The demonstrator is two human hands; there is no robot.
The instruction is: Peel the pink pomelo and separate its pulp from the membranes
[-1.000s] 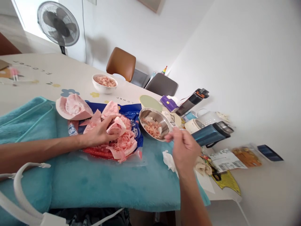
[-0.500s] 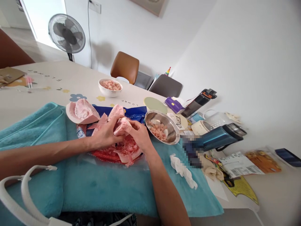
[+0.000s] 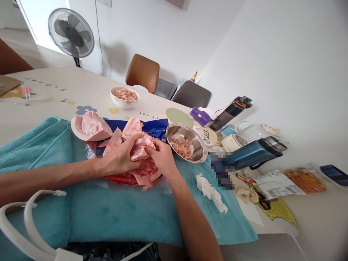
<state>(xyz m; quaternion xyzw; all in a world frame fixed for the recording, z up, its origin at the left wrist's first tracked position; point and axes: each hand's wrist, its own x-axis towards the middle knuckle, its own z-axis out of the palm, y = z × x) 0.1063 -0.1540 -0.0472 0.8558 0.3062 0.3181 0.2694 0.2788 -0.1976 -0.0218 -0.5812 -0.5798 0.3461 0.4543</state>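
A chunk of pink-fleshed pomelo (image 3: 141, 148) in pale membrane is held between both hands over a plastic bag. My left hand (image 3: 126, 156) wraps its near left side, fingers closed on it. My right hand (image 3: 161, 156) pinches its right edge, thumb and fingertips together. Beneath my hands lie torn peel and membrane scraps (image 3: 146, 174) on the red and blue bag (image 3: 154, 126). A thick pomelo rind (image 3: 91, 127) sits at the left, and another pale pomelo piece (image 3: 132, 127) just behind my hands. Right of them, a steel bowl (image 3: 199, 150) contains peeled pulp.
A white bowl (image 3: 125, 104) heaped with pulp stands farther back. The teal towel (image 3: 122, 217) covers the near table. Rightward are a crumpled tissue (image 3: 210, 192), a blue bottle (image 3: 252, 154), a dark bottle (image 3: 231, 114) and a purple tissue pack (image 3: 201, 116). A white cable (image 3: 29, 224) hangs lower left.
The view has shifted slightly, so the surroundings sit a little higher and mostly farther left. Both hands keep hold of the pomelo chunk, which has turned a little between them.
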